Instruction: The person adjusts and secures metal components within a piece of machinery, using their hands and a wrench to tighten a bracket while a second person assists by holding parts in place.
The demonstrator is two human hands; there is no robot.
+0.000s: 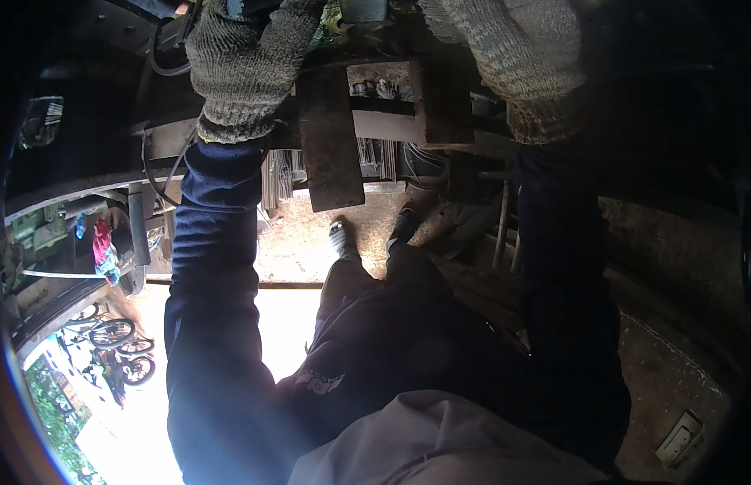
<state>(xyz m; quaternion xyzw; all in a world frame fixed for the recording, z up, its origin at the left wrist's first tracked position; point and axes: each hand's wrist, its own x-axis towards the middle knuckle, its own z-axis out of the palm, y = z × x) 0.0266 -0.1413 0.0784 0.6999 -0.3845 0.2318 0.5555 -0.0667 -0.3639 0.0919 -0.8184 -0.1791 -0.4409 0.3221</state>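
Both my hands wear grey knitted work gloves and reach to the top edge of the picture, where their fingertips are cut off. My left hand (248, 69) looks closed around a blue-grey part at the edge, too little of which shows to name. My right hand (521, 65) looks bent over something dark whose kind is hidden. Between the hands sits a small grey metal block (364, 10) on a greenish, worn machine part. Below it a long dark flat plate (331, 145) hangs toward me, with a shorter dark block (444, 105) to its right.
Bundled thin rods (375, 158) stand under the bench. A cable (153, 174) loops beside my left arm. Red and blue cloth (105, 250) hangs at the left, with bicycles (113, 335) outside in bright light. A pale box (679, 439) lies at lower right.
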